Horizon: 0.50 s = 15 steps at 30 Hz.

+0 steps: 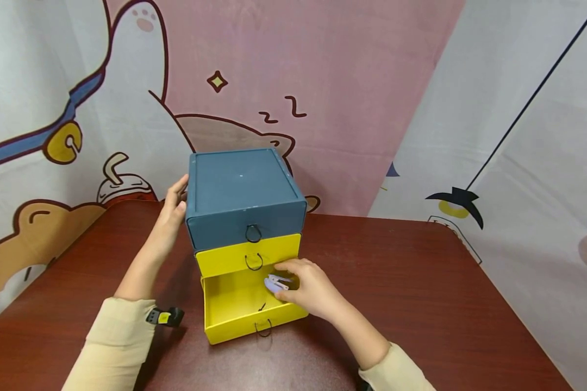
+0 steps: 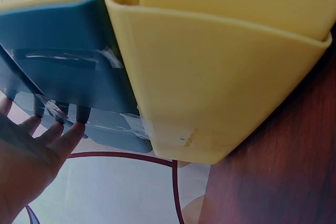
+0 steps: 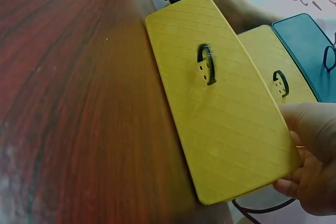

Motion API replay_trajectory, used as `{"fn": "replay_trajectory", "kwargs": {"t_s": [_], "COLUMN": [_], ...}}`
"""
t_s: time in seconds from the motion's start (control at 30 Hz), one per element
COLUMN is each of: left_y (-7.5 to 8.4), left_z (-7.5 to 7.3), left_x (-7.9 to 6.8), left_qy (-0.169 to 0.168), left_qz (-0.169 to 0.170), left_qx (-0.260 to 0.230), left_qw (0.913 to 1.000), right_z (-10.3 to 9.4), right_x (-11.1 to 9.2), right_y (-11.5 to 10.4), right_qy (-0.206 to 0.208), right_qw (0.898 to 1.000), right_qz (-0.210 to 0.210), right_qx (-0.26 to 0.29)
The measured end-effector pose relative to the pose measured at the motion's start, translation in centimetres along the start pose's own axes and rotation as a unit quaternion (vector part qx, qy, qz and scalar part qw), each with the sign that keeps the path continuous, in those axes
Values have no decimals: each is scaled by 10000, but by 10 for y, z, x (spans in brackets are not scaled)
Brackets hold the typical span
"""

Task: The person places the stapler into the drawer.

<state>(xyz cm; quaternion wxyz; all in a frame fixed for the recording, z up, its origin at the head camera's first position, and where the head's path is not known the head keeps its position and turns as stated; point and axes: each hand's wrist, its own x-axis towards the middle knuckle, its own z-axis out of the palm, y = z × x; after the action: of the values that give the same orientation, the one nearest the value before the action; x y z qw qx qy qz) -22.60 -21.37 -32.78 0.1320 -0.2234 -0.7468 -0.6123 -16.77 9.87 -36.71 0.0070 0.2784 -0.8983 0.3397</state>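
A small drawer cabinet stands on the table, its blue top section (image 1: 242, 184) above two yellow drawers. The bottom yellow drawer (image 1: 225, 332) is pulled out; the middle yellow drawer (image 1: 225, 262) sits above it. My right hand (image 1: 313, 285) reaches over the open drawer's right side and holds a small lavender stapler (image 1: 274, 284) between thumb and fingers. In the right wrist view the drawer front hides the stapler. My left hand (image 1: 170, 217) rests against the cabinet's left side, with its fingertips (image 2: 80, 127) touching the blue wall in the left wrist view.
The cabinet stands on a reddish-brown wooden table (image 1: 396, 304). Behind it hangs a cartoon-printed cloth (image 1: 323, 70). Black ring handles, such as the bottom drawer's handle (image 1: 263, 328), stick out from the fronts. Clear tape (image 2: 58, 109) covers part of the cabinet's side.
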Motion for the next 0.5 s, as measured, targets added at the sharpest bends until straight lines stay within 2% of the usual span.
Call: {"fn": "replay_trajectory", "kwargs": {"t_s": [0.1, 0.23, 0.33, 0.5], "left_y": [0, 0, 0, 1], "left_z": [0, 0, 0, 0], "left_x": [0, 0, 0, 0], "left_qy": [-2, 7, 5, -4], "left_qz": [-18, -36, -35, -39], "left_qx": [-3, 0, 5, 11], "left_qw": [10000, 10000, 10000, 10000], "right_z": [-1, -3, -4, -3], "right_x": [-2, -7, -12, -22], "right_y": [1, -2, -5, -11], "right_qy": [62, 389, 641, 836], "right_qw": [10000, 9989, 9962, 9882], "right_qz": [-46, -230, -531, -1245], "right_qx": [62, 138, 248, 298]}}
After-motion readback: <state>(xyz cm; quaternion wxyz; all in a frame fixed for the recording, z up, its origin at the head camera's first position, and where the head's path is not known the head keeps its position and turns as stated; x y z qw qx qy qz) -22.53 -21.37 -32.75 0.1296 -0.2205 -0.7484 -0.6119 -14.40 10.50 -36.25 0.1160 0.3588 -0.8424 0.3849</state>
